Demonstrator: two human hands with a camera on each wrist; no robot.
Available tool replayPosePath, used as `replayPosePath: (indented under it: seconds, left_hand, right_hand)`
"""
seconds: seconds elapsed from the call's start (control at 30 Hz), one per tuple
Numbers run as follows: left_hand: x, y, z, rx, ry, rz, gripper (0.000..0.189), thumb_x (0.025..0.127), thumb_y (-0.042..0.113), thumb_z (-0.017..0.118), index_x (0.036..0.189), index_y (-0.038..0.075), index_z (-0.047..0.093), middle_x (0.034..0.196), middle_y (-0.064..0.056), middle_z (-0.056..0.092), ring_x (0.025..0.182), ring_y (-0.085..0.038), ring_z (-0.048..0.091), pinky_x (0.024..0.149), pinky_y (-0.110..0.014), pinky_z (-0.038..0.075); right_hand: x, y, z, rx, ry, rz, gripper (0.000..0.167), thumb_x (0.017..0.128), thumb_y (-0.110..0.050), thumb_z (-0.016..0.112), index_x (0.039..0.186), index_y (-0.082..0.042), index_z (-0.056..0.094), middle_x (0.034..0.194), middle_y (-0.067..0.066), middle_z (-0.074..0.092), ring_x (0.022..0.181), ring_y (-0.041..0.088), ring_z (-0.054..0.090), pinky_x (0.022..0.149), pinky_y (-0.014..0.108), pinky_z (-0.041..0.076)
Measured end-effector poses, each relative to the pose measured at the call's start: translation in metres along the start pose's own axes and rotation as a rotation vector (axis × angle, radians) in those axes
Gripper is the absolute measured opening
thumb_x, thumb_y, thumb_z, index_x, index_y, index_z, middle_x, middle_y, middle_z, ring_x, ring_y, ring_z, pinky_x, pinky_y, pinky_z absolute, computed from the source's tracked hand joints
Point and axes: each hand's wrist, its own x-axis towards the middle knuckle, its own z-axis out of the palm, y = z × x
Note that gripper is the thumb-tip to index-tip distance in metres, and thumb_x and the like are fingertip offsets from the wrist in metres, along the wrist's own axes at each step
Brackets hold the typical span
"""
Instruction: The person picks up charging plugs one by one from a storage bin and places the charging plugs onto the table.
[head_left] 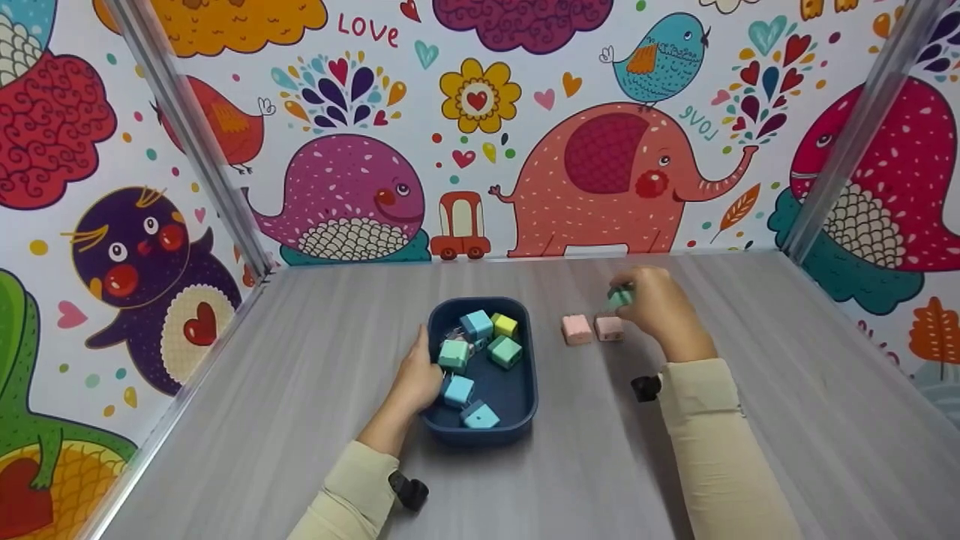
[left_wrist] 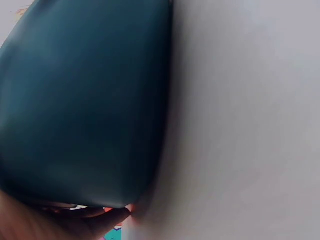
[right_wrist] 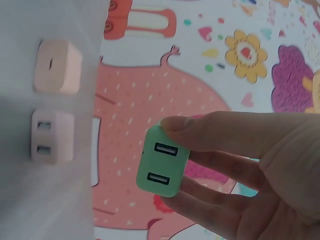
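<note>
My right hand (head_left: 658, 311) pinches a green USB charger (right_wrist: 164, 160) between thumb and fingers, above the table. Two USB slots face the right wrist camera. Below it on the table sit two pink chargers, one with a single slot (right_wrist: 57, 67) and one with two slots (right_wrist: 52, 137). A dark blue bin (head_left: 534, 375) stands left of them. My left hand (head_left: 414, 379) grips its left side, fingers along the outer wall and thumb at the rim. Inside lie several chargers, among them a yellow one (head_left: 505, 325), a green one (head_left: 505, 351) and a blue one (head_left: 480, 415).
The grey table (head_left: 322, 337) meets a printed back wall (head_left: 480, 165) with cartoon animals. Metal posts (head_left: 191, 135) stand at both rear corners. Black wrist cameras (head_left: 409, 491) are strapped at both sleeves.
</note>
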Motion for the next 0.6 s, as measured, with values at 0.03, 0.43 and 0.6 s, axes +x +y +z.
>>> replayPosePath:
  seconds: [0.03,0.43,0.6]
  left_hand:
    - [0.000,0.000,0.000,-0.001,-0.001,0.005,0.079,0.095,-0.013,0.038,0.168,-0.005,0.009,0.173,-0.030,0.018,0.160,-0.044,0.018,0.127,-0.058,0.021]
    - [-0.001,-0.001,-0.002,-0.005,-0.009,0.035,0.079,0.094,-0.015,0.036,0.167,-0.008,0.009,0.173,-0.031,0.015,0.160,-0.045,0.015,0.128,-0.058,0.018]
    - [-0.001,-0.001,-0.001,-0.015,-0.011,0.030,0.078,0.095,-0.014,0.036,0.168,-0.007,0.009,0.174,-0.030,0.013,0.161,-0.045,0.013,0.129,-0.058,0.016]
  right_hand:
    - [0.000,0.003,0.000,-0.003,-0.001,0.003,0.040,0.086,0.005,0.083,0.124,0.006,0.074,0.122,0.027,0.072,0.107,0.045,0.067,0.100,0.063,0.055]
    - [0.005,0.035,0.012,0.011,-0.029,0.144,0.041,0.089,0.005,0.079,0.129,0.009,0.071,0.125,0.030,0.069,0.109,0.045,0.065,0.102,0.062,0.054]
    - [0.006,0.049,0.018,0.030,-0.038,0.184,0.043,0.089,-0.002,0.082,0.129,0.008,0.071,0.126,0.030,0.069,0.109,0.045,0.064,0.103,0.063,0.053]
